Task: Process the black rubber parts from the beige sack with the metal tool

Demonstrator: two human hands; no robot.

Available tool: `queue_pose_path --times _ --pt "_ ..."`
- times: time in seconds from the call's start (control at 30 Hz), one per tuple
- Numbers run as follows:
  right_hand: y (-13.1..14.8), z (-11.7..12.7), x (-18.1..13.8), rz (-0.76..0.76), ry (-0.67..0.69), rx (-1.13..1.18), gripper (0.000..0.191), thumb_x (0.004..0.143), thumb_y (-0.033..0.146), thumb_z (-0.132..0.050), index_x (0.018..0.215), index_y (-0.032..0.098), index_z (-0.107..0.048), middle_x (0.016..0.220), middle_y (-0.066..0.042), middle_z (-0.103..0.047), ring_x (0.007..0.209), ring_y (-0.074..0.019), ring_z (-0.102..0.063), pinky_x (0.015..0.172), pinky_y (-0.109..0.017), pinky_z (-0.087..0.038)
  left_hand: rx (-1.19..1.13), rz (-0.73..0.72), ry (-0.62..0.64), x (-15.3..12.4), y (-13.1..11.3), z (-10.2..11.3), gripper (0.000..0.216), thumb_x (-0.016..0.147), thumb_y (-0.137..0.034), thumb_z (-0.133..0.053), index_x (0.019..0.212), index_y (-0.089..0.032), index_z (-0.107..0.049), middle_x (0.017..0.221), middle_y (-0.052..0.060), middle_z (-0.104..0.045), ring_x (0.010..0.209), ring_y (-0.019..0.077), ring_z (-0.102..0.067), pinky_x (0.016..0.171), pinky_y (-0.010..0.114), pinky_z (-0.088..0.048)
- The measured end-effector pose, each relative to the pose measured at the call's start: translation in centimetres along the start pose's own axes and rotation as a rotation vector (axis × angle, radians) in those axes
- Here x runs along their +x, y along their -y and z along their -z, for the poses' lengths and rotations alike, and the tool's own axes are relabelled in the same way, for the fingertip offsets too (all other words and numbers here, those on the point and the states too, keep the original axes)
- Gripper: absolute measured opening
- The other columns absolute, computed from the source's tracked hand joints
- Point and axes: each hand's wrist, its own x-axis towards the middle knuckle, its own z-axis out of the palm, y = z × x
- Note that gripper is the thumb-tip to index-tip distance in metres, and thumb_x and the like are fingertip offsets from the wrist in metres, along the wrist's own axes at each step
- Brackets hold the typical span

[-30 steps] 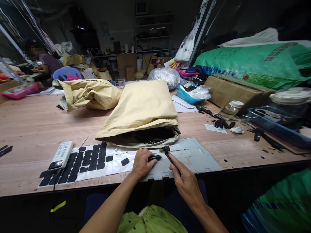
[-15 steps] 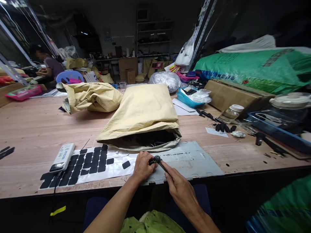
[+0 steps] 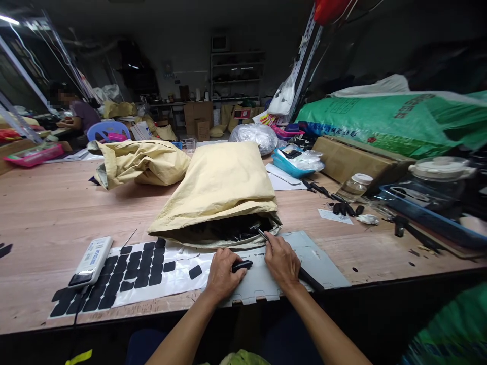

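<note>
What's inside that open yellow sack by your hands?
Small black parts show in the mouth of the yellow sack, just beyond the tool in the right hand. The paper hides how far back they reach.

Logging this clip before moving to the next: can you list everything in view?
table: 1, wood, across view
open sack: 1, tan, centre, mouth toward person
crumpled sack: 1, tan, behind left
pad sheet: 1, white with black pads, front left
device: 1, white, at sheet's left end
panel: 1, grey, under hands
part: 1, black, in left grip
tool: 1, black handle, in right grip, tip at sack mouth
jar: 1, clear, white lid, right
tray: 1, blue, right of open sack
green sack: 1, green, right rear
box: 1, brown, before green sack
co-worker: 1, far left rear
left grip: 1, bare hand, closed on part
right grip: 1, bare hand, closed on tool
</note>
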Motion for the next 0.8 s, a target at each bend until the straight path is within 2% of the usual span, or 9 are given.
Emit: queue_pose_path --times 0.13,0.23,0.33,0.4,0.47,0.53,0.63,0.73,0.8 --pt "0.0 -0.9 -0.5 0.034 -0.047 -0.109 0.035 0.093 0.018 -0.043 0.123 0.021 -0.061 0.096 -0.006 -0.066 0.082 -0.0175 -0.055 0.068 -0.029 -0.033 -0.02 -0.006 -0.004 -0.2 -0.9 0.4 0.01 0.078 -0.022 -0.069 0.088 -0.021 -0.066 0.089 0.004 -0.062 0.091 0.0234 -0.051 0.081 0.036 -0.042" --pt "0.0 -1.0 -0.4 0.04 -0.025 -0.155 0.035 0.092 0.02 -0.046 0.124 0.022 -0.059 0.097 -0.005 -0.065 0.082 -0.0178 -0.054 0.068 -0.03 -0.033 -0.141 -0.028 0.007 -2.2 -2.5 1.2 0.011 0.08 -0.02 -0.066 0.091 -0.021 -0.065 0.089 0.005 -0.062 0.088 0.0221 -0.054 0.08 0.035 -0.043" --pt "0.0 -1.0 -0.2 0.04 -0.006 -0.179 0.036 0.091 0.021 -0.048 0.125 0.021 -0.057 0.098 -0.006 -0.064 0.081 -0.0179 -0.054 0.068 -0.03 -0.032 -0.314 -0.158 0.23 -6.1 -3.5 1.8 0.018 0.083 -0.025 -0.065 0.1 -0.024 -0.067 0.093 0.004 -0.065 0.085 0.019 -0.059 0.076 0.03 -0.046" --pt "0.0 -1.0 -0.3 0.034 0.004 -0.185 0.037 0.09 0.021 -0.049 0.126 0.021 -0.056 0.098 -0.006 -0.063 0.08 -0.018 -0.054 0.067 -0.03 -0.032 -0.324 -0.166 0.403 -9.0 -3.0 1.6 0.021 0.081 -0.028 -0.067 0.102 -0.027 -0.068 0.093 0.002 -0.068 0.082 0.018 -0.062 0.074 0.027 -0.047" --pt "0.0 -0.9 -0.3 0.03 0.014 -0.184 0.037 0.089 0.021 -0.049 0.126 0.021 -0.055 0.098 -0.006 -0.063 0.08 -0.0181 -0.054 0.067 -0.03 -0.032 -0.251 -0.005 0.475 -11.5 -1.4 0.6 0.02 0.076 -0.025 -0.068 0.096 -0.028 -0.07 0.089 0.0 -0.069 0.079 0.0178 -0.063 0.072 0.027 -0.047" --pt "0.1 -0.9 -0.3 0.032 0.022 -0.182 0.038 0.089 0.021 -0.048 0.126 0.02 -0.055 0.097 -0.007 -0.063 0.08 -0.0182 -0.054 0.067 -0.03 -0.031 -0.144 0.23 0.469 -13.2 1.0 -0.8 0.019 0.072 -0.023 -0.068 0.091 -0.027 -0.071 0.087 -0.001 -0.071 0.08 0.0194 -0.065 0.072 0.028 -0.048" --pt "0.1 -0.8 -0.4 0.031 0.025 -0.177 0.038 0.089 0.021 -0.048 0.126 0.02 -0.055 0.096 -0.007 -0.062 0.08 -0.0182 -0.053 0.066 -0.03 -0.031 0.014 0.49 0.446 -14.3 4.7 -2.8 0.025 0.076 -0.025 -0.064 0.101 -0.025 -0.071 0.098 0.004 -0.073 0.096 0.0261 -0.067 0.083 0.035 -0.05" --pt "0.2 -0.7 -0.4 0.027 0.023 -0.175 0.038 0.088 0.021 -0.05 0.126 0.02 -0.055 0.096 -0.007 -0.062 0.08 -0.0185 -0.053 0.066 -0.03 -0.031 0.098 0.575 0.474 -14.4 6.2 -3.6 0.035 0.08 -0.025 -0.061 0.115 -0.024 -0.068 0.117 0.008 -0.069 0.116 0.0304 -0.061 0.098 0.041 -0.046" --pt "0.2 -0.7 -0.4 0.027 0.026 -0.177 0.039 0.088 0.021 -0.05 0.126 0.02 -0.054 0.096 -0.007 -0.062 0.081 -0.0185 -0.053 0.067 -0.03 -0.032 0.113 0.555 0.533 -14.1 5.4 -3.1 0.042 0.078 -0.024 -0.064 0.119 -0.024 -0.067 0.119 0.01 -0.068 0.118 0.0326 -0.06 0.1 0.043 -0.045"
